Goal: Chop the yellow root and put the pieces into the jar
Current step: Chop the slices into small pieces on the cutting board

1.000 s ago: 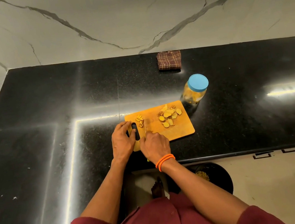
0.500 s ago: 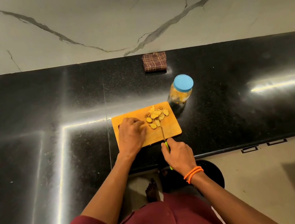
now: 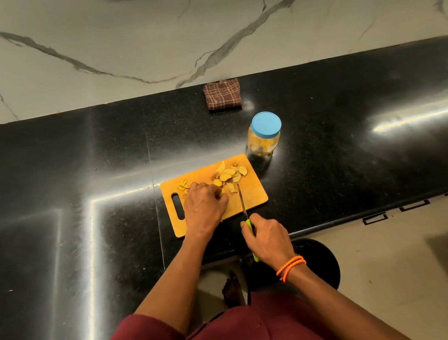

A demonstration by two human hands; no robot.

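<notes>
Mid-chop, slices piling up

Your left hand point(image 3: 204, 205) curls over root on the board point(image 3: 252, 199); right hand point(image 3: 267, 238) grips the knife point(image 3: 241, 199), ready to slice.

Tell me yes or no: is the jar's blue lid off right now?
No. The blue lid sits on top of the jar, which stands on the black counter beside the cutting board.

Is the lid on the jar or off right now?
On. The blue lid caps the jar, which stands upright beyond the cutting board's far right corner, with yellow pieces visible inside.
</notes>
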